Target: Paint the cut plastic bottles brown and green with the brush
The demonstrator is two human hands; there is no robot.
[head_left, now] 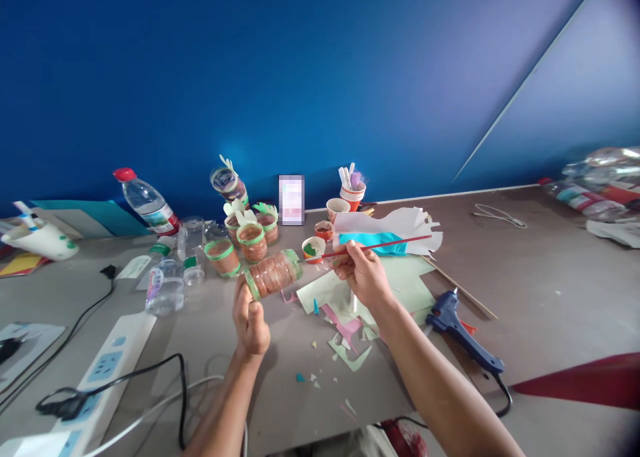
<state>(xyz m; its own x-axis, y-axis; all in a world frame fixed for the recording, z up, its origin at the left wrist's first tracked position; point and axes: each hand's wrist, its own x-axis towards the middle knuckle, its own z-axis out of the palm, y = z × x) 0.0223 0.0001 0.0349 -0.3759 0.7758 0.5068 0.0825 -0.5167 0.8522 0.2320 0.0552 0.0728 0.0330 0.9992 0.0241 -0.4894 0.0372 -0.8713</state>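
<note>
My left hand point(251, 322) grips a cut plastic bottle point(273, 275) by its near end, tilted on its side. Brown paint streaks cover its middle, with green bands at both ends. In my right hand point(364, 274) is a thin red paintbrush point(395, 243), pinched between the fingers. The brush tip touches or nearly touches the green band at the bottle's right end. Just behind the brush stands a small paper cup with green paint point(313, 249). Another small cup with brown-red paint point(325, 230) is behind it.
Several brown-and-green painted cups point(251, 242) stand behind the bottle. A blue glue gun point(463, 332) lies to the right, near a wooden stick point(465, 290). Paper sheets and scraps point(350, 354) litter the middle. Clear bottles point(165, 287) and a power strip point(107, 364) are on the left.
</note>
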